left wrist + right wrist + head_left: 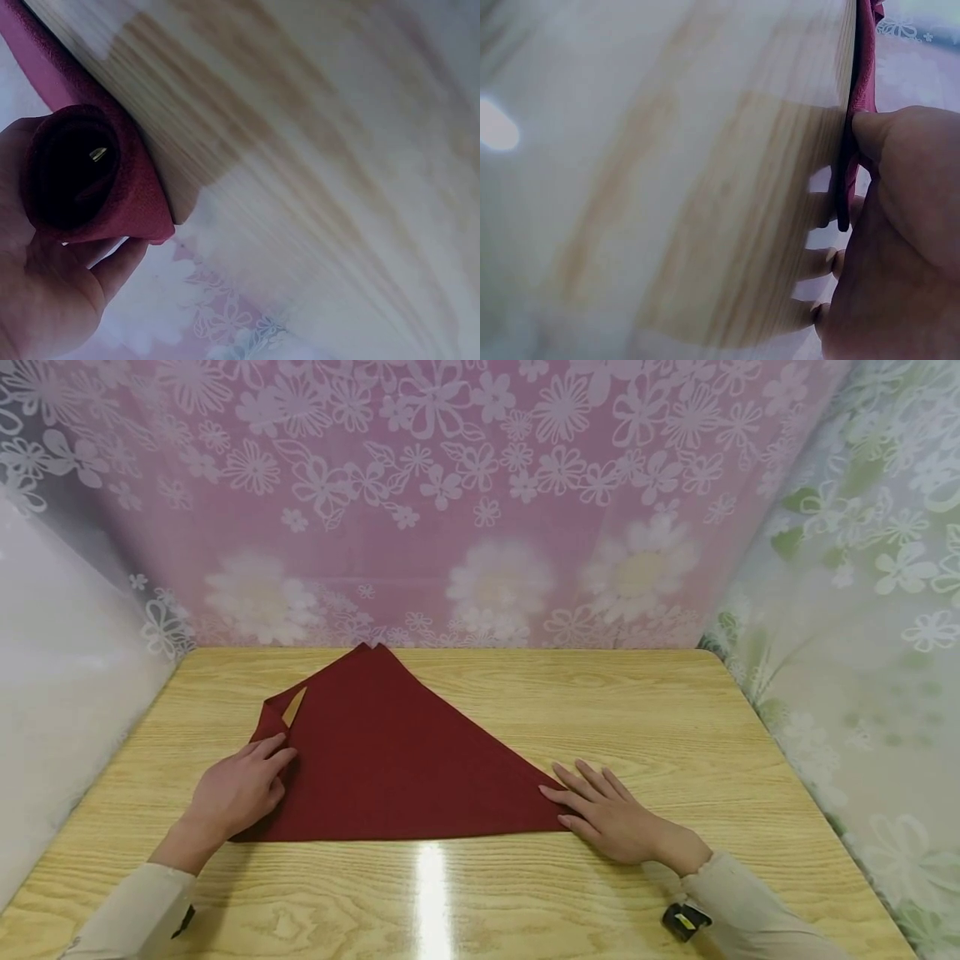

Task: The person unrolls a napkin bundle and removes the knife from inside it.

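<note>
A dark red cloth [390,760] lies folded into a broad triangle on the wooden table, its long edge toward me. On its left side my left hand [240,783] grips the turned-over edge with bent fingers. In the left wrist view that edge curls into a tube [139,187] against the left hand [52,292], and the tube's inside is dark. A slit in the fold above the fingers shows the wood. At the right corner my right hand [618,818] rests with spread fingers, thumb and index on the cloth. The right wrist view shows the thumb [870,133] pressing the cloth's thin edge [861,82].
The wood-grain table [600,693] ends at a pink flowered curtain [480,510] behind. Pale sheeting [67,635] hangs at the left and a green-and-white flowered one [862,652] at the right. A black strap piece [684,922] sits by the right sleeve.
</note>
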A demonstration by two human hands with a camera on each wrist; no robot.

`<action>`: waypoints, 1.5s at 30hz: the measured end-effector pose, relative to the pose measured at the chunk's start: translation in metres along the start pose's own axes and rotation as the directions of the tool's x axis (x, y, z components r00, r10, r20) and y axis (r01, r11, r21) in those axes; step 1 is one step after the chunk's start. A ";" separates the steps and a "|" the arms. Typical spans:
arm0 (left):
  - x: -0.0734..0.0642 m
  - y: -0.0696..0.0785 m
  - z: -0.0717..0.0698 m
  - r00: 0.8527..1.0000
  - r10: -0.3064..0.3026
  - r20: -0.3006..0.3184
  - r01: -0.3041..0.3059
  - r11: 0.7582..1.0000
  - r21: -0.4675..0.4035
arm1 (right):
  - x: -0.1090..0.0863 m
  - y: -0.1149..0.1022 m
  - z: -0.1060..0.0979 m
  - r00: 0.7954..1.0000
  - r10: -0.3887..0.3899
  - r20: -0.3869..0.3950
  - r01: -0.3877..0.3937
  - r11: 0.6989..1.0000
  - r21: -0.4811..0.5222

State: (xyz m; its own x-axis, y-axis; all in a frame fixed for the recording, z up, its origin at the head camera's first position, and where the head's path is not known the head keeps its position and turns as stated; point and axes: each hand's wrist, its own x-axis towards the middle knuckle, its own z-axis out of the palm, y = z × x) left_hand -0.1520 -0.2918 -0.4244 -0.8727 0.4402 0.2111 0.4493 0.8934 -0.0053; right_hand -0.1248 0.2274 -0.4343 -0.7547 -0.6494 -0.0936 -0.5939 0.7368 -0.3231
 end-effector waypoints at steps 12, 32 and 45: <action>0.006 -0.006 -0.005 0.995 -0.073 0.072 0.077 0.995 -0.058 | 0.000 0.003 0.004 1.000 -0.006 0.007 0.006 1.000 -0.012; 0.007 -0.015 -0.005 0.987 -0.117 0.106 0.132 0.980 -0.151 | -0.002 0.000 -0.001 1.000 -0.004 0.009 0.004 1.000 -0.013; -0.003 -0.033 -0.007 0.984 -0.159 0.078 0.172 0.967 -0.189 | -0.002 0.002 0.000 1.000 -0.018 -0.016 0.018 1.000 -0.006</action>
State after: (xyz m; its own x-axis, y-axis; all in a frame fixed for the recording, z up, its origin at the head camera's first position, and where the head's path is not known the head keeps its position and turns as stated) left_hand -0.1631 -0.3235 -0.4182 -0.9454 0.2978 0.1321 0.3207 0.9224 0.2155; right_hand -0.1240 0.2301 -0.4350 -0.7481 -0.6595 -0.0727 -0.6090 0.7260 -0.3193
